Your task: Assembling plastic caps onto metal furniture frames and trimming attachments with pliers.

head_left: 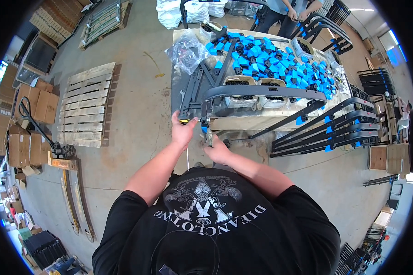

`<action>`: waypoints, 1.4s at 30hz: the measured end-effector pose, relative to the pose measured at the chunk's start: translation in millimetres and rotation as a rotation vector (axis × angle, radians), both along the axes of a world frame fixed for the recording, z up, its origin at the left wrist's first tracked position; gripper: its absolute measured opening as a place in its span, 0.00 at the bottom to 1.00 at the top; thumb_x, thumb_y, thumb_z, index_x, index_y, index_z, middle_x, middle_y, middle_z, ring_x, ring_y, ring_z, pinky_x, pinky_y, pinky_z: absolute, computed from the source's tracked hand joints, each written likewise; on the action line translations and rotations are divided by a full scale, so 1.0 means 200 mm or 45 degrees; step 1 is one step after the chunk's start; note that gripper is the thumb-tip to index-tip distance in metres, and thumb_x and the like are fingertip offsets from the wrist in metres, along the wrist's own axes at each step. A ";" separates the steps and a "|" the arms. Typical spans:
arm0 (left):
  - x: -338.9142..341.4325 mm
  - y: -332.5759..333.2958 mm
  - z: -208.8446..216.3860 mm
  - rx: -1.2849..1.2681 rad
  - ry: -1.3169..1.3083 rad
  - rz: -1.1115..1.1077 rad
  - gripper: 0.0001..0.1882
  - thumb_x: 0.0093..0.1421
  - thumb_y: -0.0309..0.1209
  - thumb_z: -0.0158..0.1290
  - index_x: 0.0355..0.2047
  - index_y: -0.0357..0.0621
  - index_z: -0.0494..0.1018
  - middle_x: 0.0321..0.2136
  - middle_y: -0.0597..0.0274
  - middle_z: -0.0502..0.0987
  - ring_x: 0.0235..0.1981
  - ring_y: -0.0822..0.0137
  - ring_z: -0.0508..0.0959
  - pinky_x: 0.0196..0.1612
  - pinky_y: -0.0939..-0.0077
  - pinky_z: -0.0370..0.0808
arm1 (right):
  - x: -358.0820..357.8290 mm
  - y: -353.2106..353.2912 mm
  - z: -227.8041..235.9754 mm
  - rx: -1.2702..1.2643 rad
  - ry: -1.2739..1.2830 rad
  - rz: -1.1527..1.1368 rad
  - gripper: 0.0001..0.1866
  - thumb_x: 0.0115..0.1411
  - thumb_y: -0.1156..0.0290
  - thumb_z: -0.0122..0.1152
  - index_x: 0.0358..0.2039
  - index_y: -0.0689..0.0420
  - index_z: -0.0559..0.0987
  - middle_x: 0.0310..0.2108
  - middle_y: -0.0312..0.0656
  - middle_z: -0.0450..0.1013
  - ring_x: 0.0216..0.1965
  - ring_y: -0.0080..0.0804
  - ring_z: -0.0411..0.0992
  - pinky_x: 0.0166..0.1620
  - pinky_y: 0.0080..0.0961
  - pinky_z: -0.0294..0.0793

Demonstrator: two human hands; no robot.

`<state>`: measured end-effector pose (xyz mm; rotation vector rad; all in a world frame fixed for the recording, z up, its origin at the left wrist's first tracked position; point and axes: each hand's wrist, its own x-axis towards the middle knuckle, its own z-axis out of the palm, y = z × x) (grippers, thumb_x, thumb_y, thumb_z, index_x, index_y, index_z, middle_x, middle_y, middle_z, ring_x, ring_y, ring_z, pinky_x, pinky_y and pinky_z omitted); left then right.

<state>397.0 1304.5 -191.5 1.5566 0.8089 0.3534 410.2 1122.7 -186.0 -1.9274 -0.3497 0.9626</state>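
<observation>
My left hand is closed around a small yellow and black tool at the table's near left corner. Its exact kind is hidden by my fingers. My right hand is closed on a slim silvery metal piece, too small to name, just below the end of a black curved metal frame. That frame rests across the table's near edge and extends to the right. Close to its lower end is a blue fitting. Flat black bars and a wrench lie beyond my left hand.
Blue and black plastic parts cover much of the table. Open boxes hold small dark pieces. More black frames are stacked at right. A pallet and pallet jack stand left. Another person works opposite.
</observation>
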 end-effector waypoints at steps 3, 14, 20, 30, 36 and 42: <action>-0.13 -0.05 -0.02 0.133 0.094 0.102 0.33 0.57 0.35 0.65 0.58 0.37 0.64 0.26 0.63 0.75 0.17 0.71 0.71 0.17 0.73 0.67 | 0.02 0.04 0.02 -0.185 -0.097 0.046 0.38 0.56 0.61 0.61 0.56 0.78 0.59 0.49 0.72 0.71 0.54 0.60 0.73 0.56 0.40 0.73; -0.17 -0.14 -0.22 0.350 0.301 -0.161 0.15 0.54 0.37 0.62 0.32 0.36 0.77 0.27 0.51 0.81 0.29 0.63 0.80 0.38 0.67 0.77 | 0.04 0.08 0.20 -0.355 -0.070 0.134 0.45 0.57 0.55 0.61 0.56 0.84 0.55 0.50 0.71 0.72 0.52 0.56 0.75 0.50 0.38 0.77; -0.20 -0.07 -0.22 0.167 0.285 -0.423 0.11 0.55 0.33 0.61 0.31 0.39 0.74 0.23 0.62 0.78 0.23 0.69 0.76 0.29 0.71 0.73 | 0.04 0.05 0.10 -0.021 0.294 -0.296 0.28 0.60 0.71 0.58 0.58 0.67 0.61 0.41 0.55 0.76 0.35 0.38 0.79 0.37 0.33 0.79; -0.06 0.06 0.02 -0.416 0.367 0.072 0.20 0.49 0.39 0.71 0.27 0.43 0.70 0.20 0.69 0.71 0.18 0.75 0.67 0.20 0.74 0.65 | 0.05 -0.57 -0.01 0.247 0.465 -0.858 0.18 0.59 0.76 0.55 0.51 0.63 0.70 0.31 0.41 0.72 0.24 0.31 0.73 0.29 0.33 0.77; -0.32 0.02 -0.08 0.315 -0.033 -0.194 0.14 0.66 0.35 0.55 0.42 0.34 0.74 0.24 0.68 0.73 0.26 0.79 0.71 0.29 0.79 0.69 | 0.14 -1.03 0.01 -0.026 0.311 -0.835 0.21 0.60 0.71 0.57 0.54 0.62 0.71 0.33 0.43 0.73 0.30 0.28 0.73 0.32 0.26 0.74; -0.04 -0.69 0.53 0.140 0.035 -0.793 0.15 0.68 0.34 0.52 0.48 0.36 0.75 0.26 0.64 0.78 0.25 0.70 0.77 0.32 0.71 0.76 | 0.28 -1.08 0.43 0.219 0.223 -0.394 0.36 0.63 0.49 0.61 0.63 0.61 0.66 0.37 0.42 0.76 0.34 0.25 0.73 0.33 0.25 0.73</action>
